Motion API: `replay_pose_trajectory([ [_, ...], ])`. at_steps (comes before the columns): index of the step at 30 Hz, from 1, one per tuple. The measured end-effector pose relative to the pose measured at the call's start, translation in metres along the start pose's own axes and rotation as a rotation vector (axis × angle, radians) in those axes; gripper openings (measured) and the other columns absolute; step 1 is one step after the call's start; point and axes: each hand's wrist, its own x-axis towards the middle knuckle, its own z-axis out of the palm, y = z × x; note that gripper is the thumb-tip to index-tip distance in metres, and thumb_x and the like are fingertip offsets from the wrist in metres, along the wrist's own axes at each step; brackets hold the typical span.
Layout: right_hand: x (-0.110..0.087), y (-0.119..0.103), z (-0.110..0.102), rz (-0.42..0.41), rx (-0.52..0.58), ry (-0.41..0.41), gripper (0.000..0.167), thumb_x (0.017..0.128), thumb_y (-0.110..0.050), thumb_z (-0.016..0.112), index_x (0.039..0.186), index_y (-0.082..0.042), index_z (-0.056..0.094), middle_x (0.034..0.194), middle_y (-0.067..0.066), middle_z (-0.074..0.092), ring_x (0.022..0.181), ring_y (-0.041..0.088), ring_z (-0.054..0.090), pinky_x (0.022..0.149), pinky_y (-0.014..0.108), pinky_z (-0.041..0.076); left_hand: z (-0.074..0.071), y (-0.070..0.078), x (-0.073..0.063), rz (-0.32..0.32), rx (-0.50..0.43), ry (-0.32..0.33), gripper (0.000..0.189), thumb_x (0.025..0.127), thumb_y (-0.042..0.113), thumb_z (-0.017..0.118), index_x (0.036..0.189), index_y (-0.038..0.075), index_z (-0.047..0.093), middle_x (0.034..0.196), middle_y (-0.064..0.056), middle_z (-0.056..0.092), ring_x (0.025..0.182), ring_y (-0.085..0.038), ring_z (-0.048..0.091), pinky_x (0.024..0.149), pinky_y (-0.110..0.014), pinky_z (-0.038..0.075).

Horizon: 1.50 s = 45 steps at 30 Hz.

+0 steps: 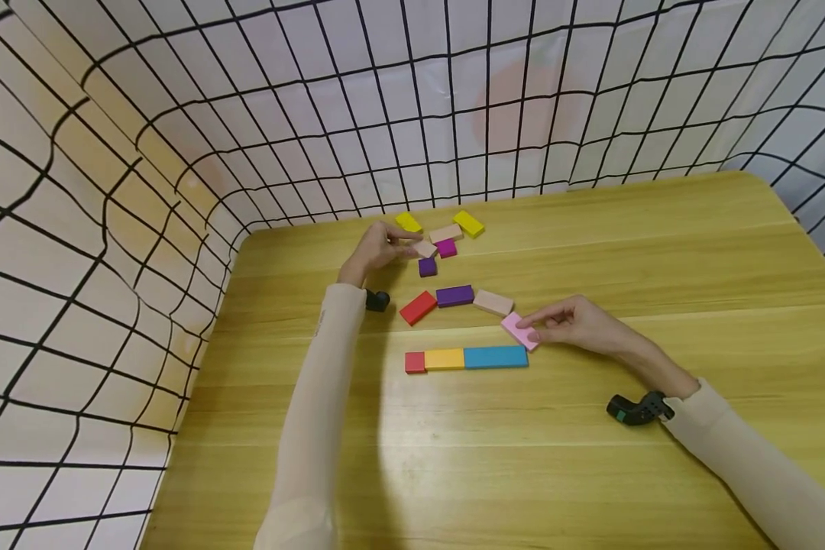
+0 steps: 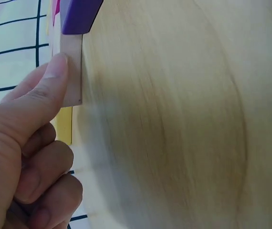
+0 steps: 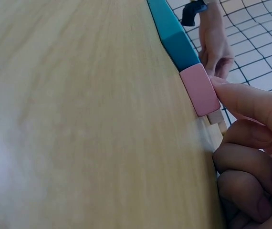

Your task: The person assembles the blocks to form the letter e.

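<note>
My left hand pinches a small bare-wood block between thumb and fingers, at the far cluster. Beside that block lie a magenta block, a longer wood block and a dark purple cube. My right hand pinches a pink block at the right end of an arc. A wood block, a purple block and a red block continue this arc leftward. In the right wrist view, the pink block appears against the blue block.
Nearer me, a straight row joins a red cube, an orange block and a blue block. Two yellow blocks lie at the back of the wooden table. A black grid on white sheeting borders the table.
</note>
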Motion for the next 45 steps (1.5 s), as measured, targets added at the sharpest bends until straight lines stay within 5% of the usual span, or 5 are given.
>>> replay_pose_trajectory([
  [16,0.0,-0.001,0.0,-0.007,0.0,-0.008,0.028,0.095,-0.017,0.077,0.12,-0.004,0.077,0.058,-0.008,0.033,0.058,0.004,0.031,0.054,0.025,0.03,-0.008,-0.002,-0.011,-0.011,0.052,-0.024,0.028,0.089,0.013,0.082,0.117,0.01,0.079,0.118,-0.013,0.077,0.076,-0.016,0.039,0.067,-0.024,0.032],
  [21,0.001,-0.001,0.001,-0.01,0.003,-0.014,0.028,0.095,-0.018,0.077,0.12,-0.004,0.077,0.057,-0.008,0.033,0.057,0.004,0.031,0.053,0.026,0.03,-0.014,-0.006,-0.022,-0.069,0.058,0.03,0.027,0.087,0.017,0.085,0.113,0.009,0.081,0.106,-0.015,0.075,0.073,-0.015,0.038,0.066,-0.026,0.032],
  [30,0.001,0.002,0.0,-0.001,-0.01,-0.011,0.029,0.095,-0.02,0.077,0.121,-0.006,0.077,0.057,-0.008,0.034,0.057,0.005,0.032,0.053,0.026,0.03,-0.019,-0.024,-0.079,-0.176,0.039,0.208,0.028,0.082,0.018,0.09,0.106,0.004,0.083,0.106,-0.018,0.077,0.071,-0.016,0.041,0.059,-0.025,0.033],
  [40,0.0,0.0,-0.002,0.003,-0.029,-0.002,0.028,0.096,-0.022,0.077,0.12,-0.009,0.078,0.058,-0.008,0.033,0.058,0.005,0.031,0.053,0.026,0.031,0.006,-0.028,-0.146,-0.203,-0.048,0.392,0.03,0.079,0.019,0.092,0.102,0.002,0.083,0.103,-0.019,0.079,0.065,-0.014,0.039,0.051,-0.021,0.031],
  [45,0.002,0.001,0.0,-0.008,-0.02,-0.008,0.027,0.096,-0.021,0.076,0.12,-0.008,0.078,0.059,-0.008,0.034,0.058,0.005,0.032,0.052,0.025,0.031,0.014,-0.03,-0.166,-0.142,-0.03,0.398,0.025,0.083,0.019,0.089,0.102,0.004,0.083,0.066,-0.011,0.066,0.056,-0.011,0.033,0.048,-0.021,0.027],
])
